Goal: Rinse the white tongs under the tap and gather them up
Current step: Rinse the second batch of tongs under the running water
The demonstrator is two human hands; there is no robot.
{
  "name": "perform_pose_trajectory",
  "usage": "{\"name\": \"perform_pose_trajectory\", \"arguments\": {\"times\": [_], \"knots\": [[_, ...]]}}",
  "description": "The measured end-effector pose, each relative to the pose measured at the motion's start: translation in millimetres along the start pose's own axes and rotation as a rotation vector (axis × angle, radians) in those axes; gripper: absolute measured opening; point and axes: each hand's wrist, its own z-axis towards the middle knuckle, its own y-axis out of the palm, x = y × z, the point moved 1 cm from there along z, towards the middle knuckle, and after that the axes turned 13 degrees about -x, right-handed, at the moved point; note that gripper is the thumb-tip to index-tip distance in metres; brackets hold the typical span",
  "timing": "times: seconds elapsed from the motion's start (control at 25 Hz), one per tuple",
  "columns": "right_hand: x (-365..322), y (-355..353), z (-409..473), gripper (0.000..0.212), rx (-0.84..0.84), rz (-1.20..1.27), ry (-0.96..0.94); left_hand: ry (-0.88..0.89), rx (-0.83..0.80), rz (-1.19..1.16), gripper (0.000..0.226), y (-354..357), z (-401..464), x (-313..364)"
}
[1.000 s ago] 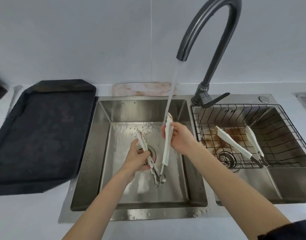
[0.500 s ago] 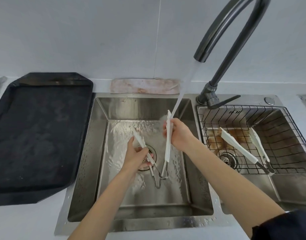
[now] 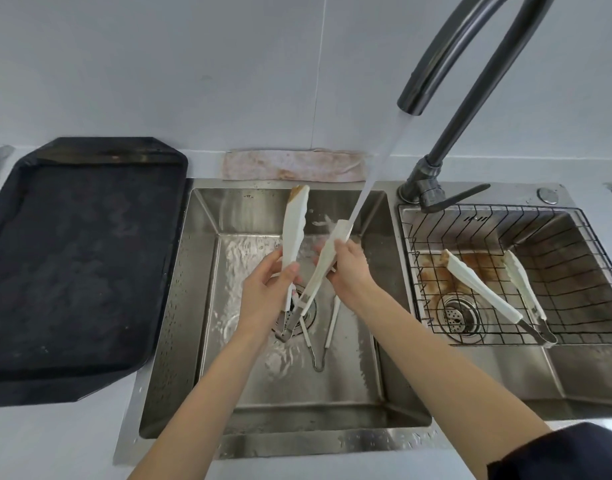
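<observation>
colours from my feed: the tongs (image 3: 295,233) i've got under the water are white with a brownish smear on one tip and bare silver metal at the hinge end. tap (image 3: 446,81) is a dark gunmetal grey. both sink (image 3: 377,341) bowls are brushed steel, the right one with rusty brown staining on its floor. wire basket (image 3: 574,306) is black, a plain grid pattern, holding another white pair of tongs (image 3: 481,289). big tray (image 3: 79,258) on the left is matte black. the cloth (image 3: 294,165) behind the sink is pale pink with tan blotches. wall and counter are off-white, and my sleeve (image 3: 567,452) is dark navy.
</observation>
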Motion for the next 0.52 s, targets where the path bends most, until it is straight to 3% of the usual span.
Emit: {"name": "perform_pose_trajectory", "arguments": {"times": [0.2, 0.32, 0.4, 0.52], "knots": [[-1, -2, 2, 0.008, 0.188, -0.263, -0.058, 0.041, -0.043, 0.041, 0.041, 4, 0, 2], [-11, 0, 9, 0.022, 0.297, -0.291, 0.005, 0.052, -0.104, 0.03, 0.038, 14, -4, 4], [-17, 3, 10, 0.037, 0.302, -0.288, 0.053, 0.05, -0.141, 0.042, 0.04, 23, -5, 4], [-20, 2, 11, 0.042, 0.227, -0.207, 0.078, 0.041, -0.165, 0.008, 0.037, 31, -3, 2]]}}
